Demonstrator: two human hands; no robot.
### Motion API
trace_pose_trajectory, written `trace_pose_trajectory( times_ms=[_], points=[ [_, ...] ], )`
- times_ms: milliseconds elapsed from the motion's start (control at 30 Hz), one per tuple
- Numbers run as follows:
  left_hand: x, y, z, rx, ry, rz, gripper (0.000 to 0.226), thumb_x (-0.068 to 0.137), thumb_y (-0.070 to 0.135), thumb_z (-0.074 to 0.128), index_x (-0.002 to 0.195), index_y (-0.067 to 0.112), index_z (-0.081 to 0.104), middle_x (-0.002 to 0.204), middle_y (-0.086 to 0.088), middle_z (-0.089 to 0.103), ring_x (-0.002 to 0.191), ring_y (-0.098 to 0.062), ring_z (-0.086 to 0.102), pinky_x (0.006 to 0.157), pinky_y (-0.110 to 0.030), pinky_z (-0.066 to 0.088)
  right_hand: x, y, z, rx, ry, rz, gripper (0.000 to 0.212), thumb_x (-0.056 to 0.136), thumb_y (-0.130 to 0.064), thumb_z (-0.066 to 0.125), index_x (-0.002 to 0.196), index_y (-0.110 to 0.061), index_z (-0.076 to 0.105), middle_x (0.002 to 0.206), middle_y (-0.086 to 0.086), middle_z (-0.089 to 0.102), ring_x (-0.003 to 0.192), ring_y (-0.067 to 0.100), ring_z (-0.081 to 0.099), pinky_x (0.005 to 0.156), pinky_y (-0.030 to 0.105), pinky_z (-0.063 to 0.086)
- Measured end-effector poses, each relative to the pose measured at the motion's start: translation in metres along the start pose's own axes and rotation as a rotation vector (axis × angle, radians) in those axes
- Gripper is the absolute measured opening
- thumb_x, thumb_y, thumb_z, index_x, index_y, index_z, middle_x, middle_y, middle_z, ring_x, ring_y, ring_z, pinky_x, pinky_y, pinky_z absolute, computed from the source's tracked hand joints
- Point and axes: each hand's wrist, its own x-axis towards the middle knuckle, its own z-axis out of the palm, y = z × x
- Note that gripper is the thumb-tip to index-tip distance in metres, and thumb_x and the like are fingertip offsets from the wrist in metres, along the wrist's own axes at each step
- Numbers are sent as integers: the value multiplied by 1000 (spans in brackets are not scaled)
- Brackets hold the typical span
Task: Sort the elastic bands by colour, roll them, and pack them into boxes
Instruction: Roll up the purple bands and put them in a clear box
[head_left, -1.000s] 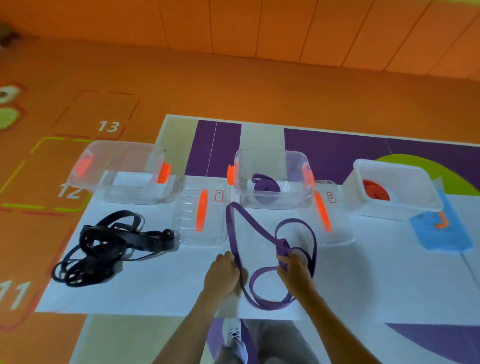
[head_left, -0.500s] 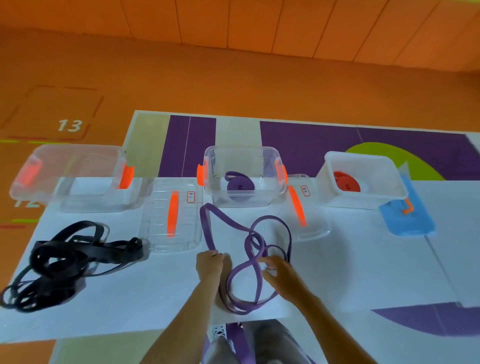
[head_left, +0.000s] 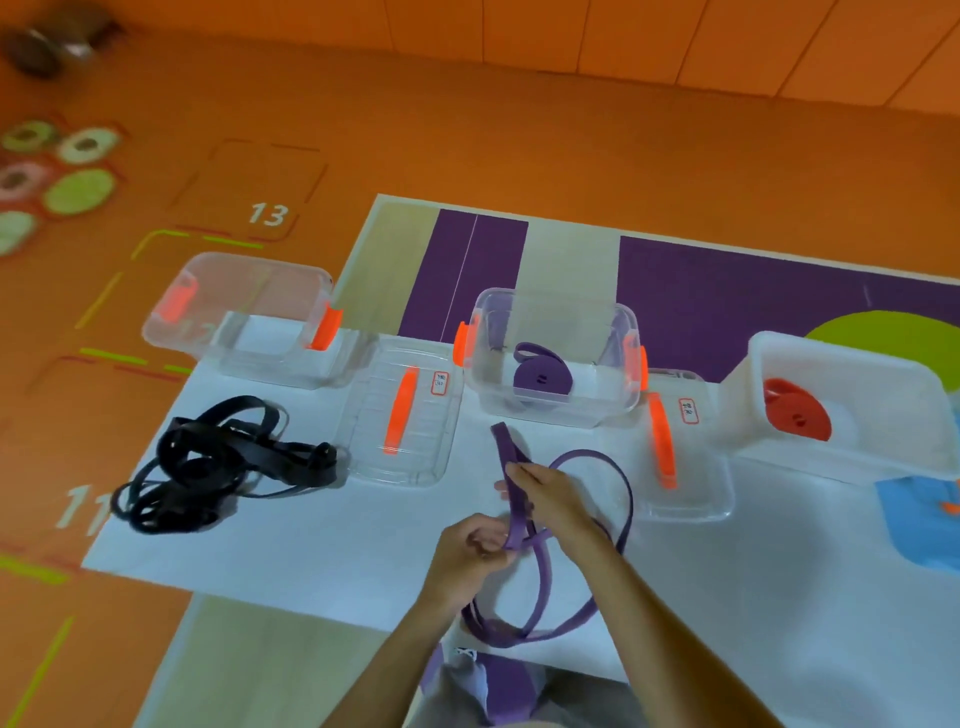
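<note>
A loose purple band (head_left: 597, 457) loops over the white sheet (head_left: 322, 545) in front of me. My left hand (head_left: 467, 556) pinches a fold of it low down. Just above, my right hand (head_left: 550, 499) grips the doubled strand, whose end sticks up toward the boxes. The middle clear box (head_left: 553, 410) holds a rolled purple band (head_left: 543, 375). A rolled red band (head_left: 797, 410) lies in the white box (head_left: 852, 452) on the right. The left clear box (head_left: 244, 312) holds no band. A tangle of black bands (head_left: 218, 462) lies on the sheet at the left.
Two clear lids with orange handles lie flat: one lid (head_left: 402, 415) between the left and middle boxes, the other lid (head_left: 675, 447) right of the middle box. A blue lid (head_left: 914, 519) sits at the far right. Orange floor surrounds the mat.
My hands came together on the purple band: the right hand moved up and left to grip the doubled strand, and the left closed on a fold. The band's wide loop has narrowed.
</note>
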Motion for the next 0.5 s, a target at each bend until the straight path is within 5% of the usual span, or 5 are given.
trace_pose_trajectory(
  times_ms=[100, 200, 333, 500],
  points=[
    [1, 6, -7, 46, -49, -89, 21, 83, 3, 86, 99, 10, 75, 98, 3, 80, 95, -17, 76, 79, -18, 57, -1, -8, -2, 94, 3, -65, 20, 104, -2, 61, 119, 8, 71, 105, 24, 79, 93, 26, 76, 82, 27, 61],
    [9, 19, -19, 55, 75, -180, 39, 94, 27, 80, 128, 23, 61, 128, 8, 62, 111, -13, 66, 76, -14, 50, -14, -15, -8, 29, -42, -114, 17, 102, -1, 63, 117, 1, 71, 105, 20, 81, 95, 24, 77, 86, 25, 59],
    [23, 46, -27, 61, 136, 51, 64, 103, 38, 67, 158, 40, 37, 159, 22, 35, 140, -7, 44, 107, -28, 39, -39, -17, -17, -52, -77, -167, 10, 96, -4, 74, 101, -13, 77, 97, 3, 81, 92, 7, 75, 86, 16, 55],
    [25, 65, -27, 177, -51, 303, 47, 102, 39, 67, 146, 50, 54, 164, 29, 36, 150, 6, 34, 126, -34, 30, -65, -22, -30, -153, -50, -277, 14, 101, -7, 69, 105, -20, 74, 107, 12, 78, 100, 20, 74, 92, 30, 56]
  ],
)
